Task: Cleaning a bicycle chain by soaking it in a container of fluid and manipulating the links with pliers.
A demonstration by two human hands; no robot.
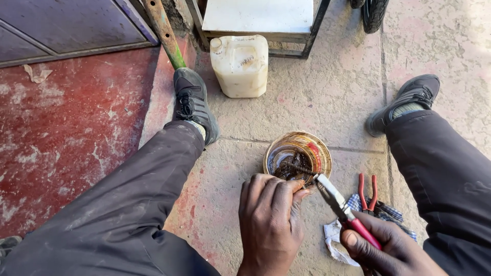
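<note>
I see the round bowl (297, 156) of dark liquid on the pavement between the feet. At its near rim, my left hand (270, 217) pinches a small part I cannot identify. My right hand (388, 248) is closed around red-handled pliers (340, 204), tips reaching that rim. Right of the bowl, a second red pair (367, 191) rests on a checked rag (381, 212); beyond it stands a white jerrycan (240, 65).
</note>
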